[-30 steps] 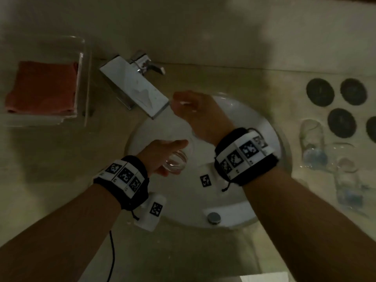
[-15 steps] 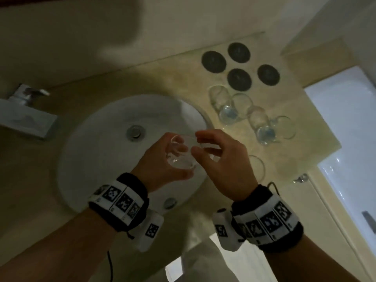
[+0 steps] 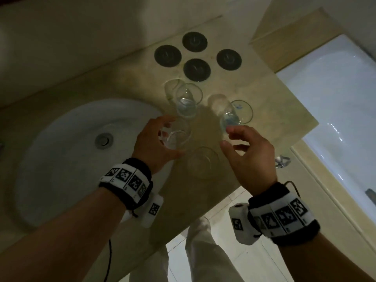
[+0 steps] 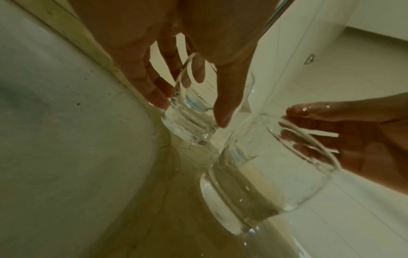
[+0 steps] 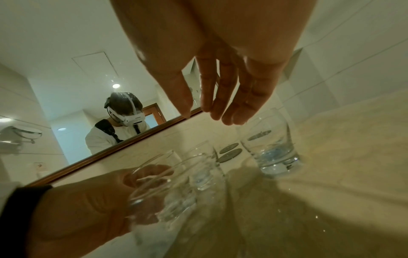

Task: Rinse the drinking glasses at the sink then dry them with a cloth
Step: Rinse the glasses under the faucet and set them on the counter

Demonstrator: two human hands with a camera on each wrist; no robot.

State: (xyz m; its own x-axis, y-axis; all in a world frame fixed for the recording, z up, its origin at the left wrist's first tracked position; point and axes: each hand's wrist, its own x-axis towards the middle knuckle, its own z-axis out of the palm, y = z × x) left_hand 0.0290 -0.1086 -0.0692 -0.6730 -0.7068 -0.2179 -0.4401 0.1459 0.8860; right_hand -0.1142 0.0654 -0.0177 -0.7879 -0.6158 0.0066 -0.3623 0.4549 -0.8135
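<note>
Hands first, in the head view: the left hand [image 3: 154, 143] gripped a wet glass [image 3: 176, 137] at frame centre above the tabletop [image 3: 130, 92], beside the sink [image 3: 61, 151]; the right hand [image 3: 248, 155] hung open, empty. Three glasses [image 3: 188, 100] crowded close. Left wrist view: glass [image 4: 189, 120] likely slippery, breakable; best held round its sides. Right wrist view: fingers [image 5: 223, 94] hovered spread over another glass [image 5: 271, 148].

4 glasses [image 3: 189, 102], 4 dark round coasters [image 3: 167, 56], 1 sink [image 3: 61, 159], 2 hands [image 3: 154, 143].
</note>
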